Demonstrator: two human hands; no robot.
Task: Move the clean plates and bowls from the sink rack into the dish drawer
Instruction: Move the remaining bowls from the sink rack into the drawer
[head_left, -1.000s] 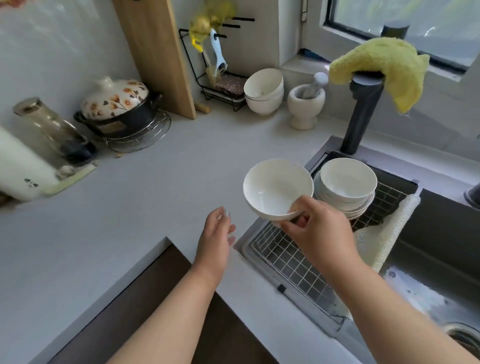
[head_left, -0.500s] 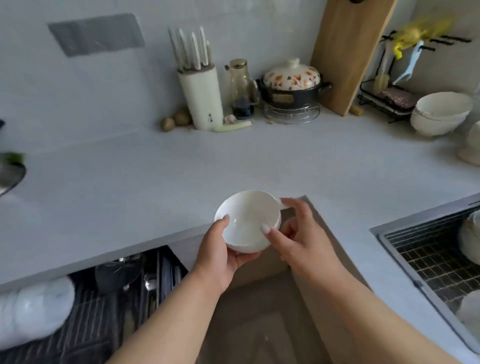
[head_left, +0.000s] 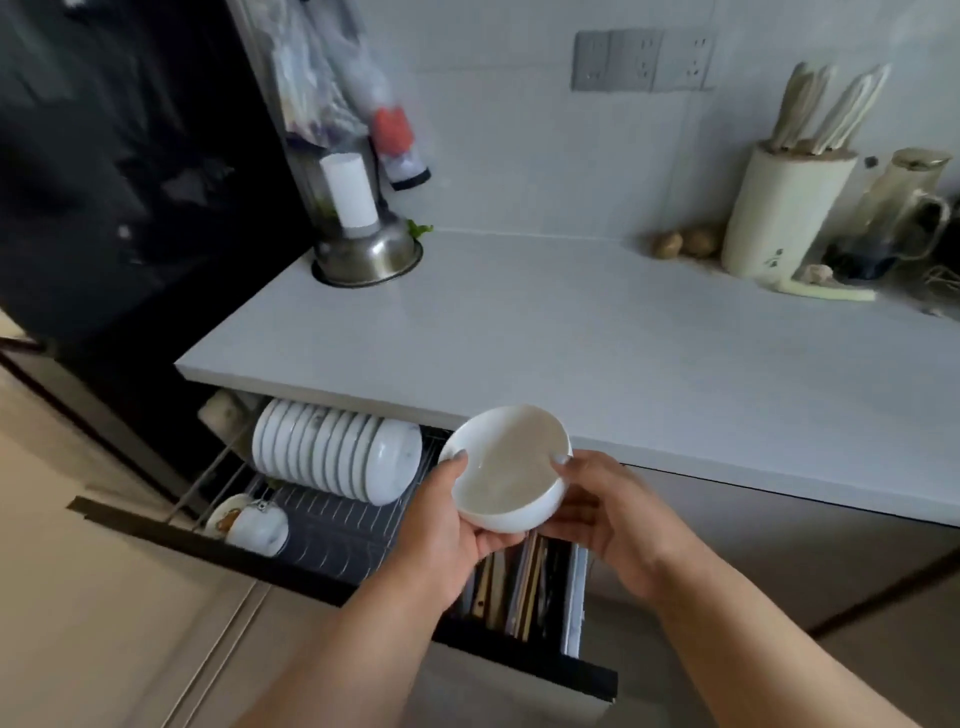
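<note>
Above drawer (head_left: 332, 530), bowl (head_left: 506, 470) between hands (head_left: 524, 525)

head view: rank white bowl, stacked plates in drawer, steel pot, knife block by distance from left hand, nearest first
1. white bowl: held by the left hand and right hand.
2. stacked plates: left, in the open dish drawer.
3. steel pot: back-left counter corner.
4. knife block: far right, by the wall.

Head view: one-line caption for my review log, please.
Both hands, left and right, hold a white bowl above the open dish drawer, beside a row of plates.
</note>
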